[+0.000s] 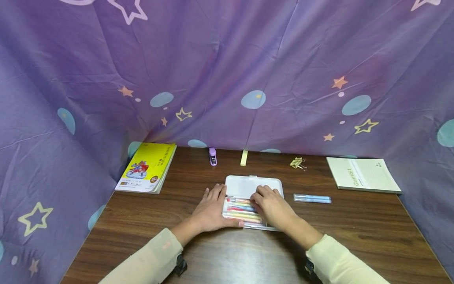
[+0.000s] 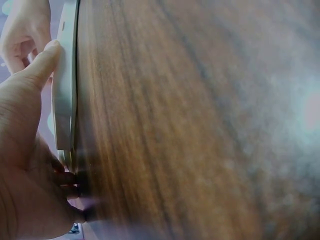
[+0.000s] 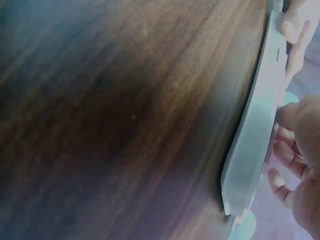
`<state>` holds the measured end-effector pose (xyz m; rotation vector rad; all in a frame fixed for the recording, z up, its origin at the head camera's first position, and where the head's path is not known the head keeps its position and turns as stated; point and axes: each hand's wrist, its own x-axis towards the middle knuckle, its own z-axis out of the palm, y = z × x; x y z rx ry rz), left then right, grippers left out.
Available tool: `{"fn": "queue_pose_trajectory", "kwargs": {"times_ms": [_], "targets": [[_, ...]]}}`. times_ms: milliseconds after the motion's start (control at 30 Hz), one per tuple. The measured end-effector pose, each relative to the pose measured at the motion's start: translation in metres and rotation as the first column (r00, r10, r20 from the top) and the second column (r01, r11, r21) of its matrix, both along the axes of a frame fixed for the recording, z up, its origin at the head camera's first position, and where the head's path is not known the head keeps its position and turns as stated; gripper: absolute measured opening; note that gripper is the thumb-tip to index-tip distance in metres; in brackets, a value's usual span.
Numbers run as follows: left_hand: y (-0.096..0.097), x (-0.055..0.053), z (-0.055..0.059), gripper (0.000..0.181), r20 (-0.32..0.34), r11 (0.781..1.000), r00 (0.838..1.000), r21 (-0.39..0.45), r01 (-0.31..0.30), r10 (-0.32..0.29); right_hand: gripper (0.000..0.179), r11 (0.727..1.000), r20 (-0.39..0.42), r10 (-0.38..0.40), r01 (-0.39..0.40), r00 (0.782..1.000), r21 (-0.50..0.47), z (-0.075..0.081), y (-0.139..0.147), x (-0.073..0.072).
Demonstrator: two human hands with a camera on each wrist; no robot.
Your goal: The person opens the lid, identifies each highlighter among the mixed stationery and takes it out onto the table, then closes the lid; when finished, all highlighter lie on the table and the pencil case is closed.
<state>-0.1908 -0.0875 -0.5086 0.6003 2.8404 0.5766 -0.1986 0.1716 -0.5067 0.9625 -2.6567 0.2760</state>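
Observation:
A white pencil case (image 1: 253,187) stands with its lid folded back on the brown table. Inside it lie several colored pens (image 1: 244,215) side by side. My left hand (image 1: 211,211) rests along the case's left end, its fingers extended on the far side and the thumb lying on the front rim. Over the right part of the case, my right hand (image 1: 274,208) reaches in among the pens with bent fingers. Its fingertips are hidden, so whether they pinch a pen cannot be told. The right wrist view shows the case's front wall (image 3: 252,125) beside this hand.
Two light blue pens (image 1: 312,198) lie right of the case. Behind stand a purple stapler (image 1: 213,156), a pale yellow strip (image 1: 244,158) and gold binder clips (image 1: 297,162). A yellow book (image 1: 147,165) lies far left, a Gambit notebook (image 1: 363,173) far right. Purple cloth (image 1: 220,71) hangs behind.

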Motion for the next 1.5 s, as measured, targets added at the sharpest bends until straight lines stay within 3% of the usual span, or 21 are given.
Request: {"fn": "queue_pose_trajectory", "kwargs": {"times_ms": [433,600,1000,1500], "targets": [[0.000,0.000,-0.001,0.140,0.000,1.000,1.000,0.011,0.001,-0.001,0.012,1.000,-0.008,0.002,-0.002,1.000,0.018,-0.001,0.001,-0.002],[0.000,0.001,0.000,0.140,0.001,1.000,1.000,0.007,-0.002,0.002,0.012,0.999,-0.072,0.032,-0.029,0.997,0.037,0.000,0.001,-0.003],[0.001,0.001,-0.001,0.140,-0.008,1.000,1.000,0.024,-0.002,0.002,0.017,0.989,-0.281,0.128,-0.101,0.951,0.109,0.007,0.009,-0.010],[0.000,0.000,-0.002,0.140,-0.007,1.000,1.000,0.010,0.004,-0.003,0.023,0.989,-0.336,0.148,-0.131,0.930,0.075,0.001,0.049,-0.012]]}}
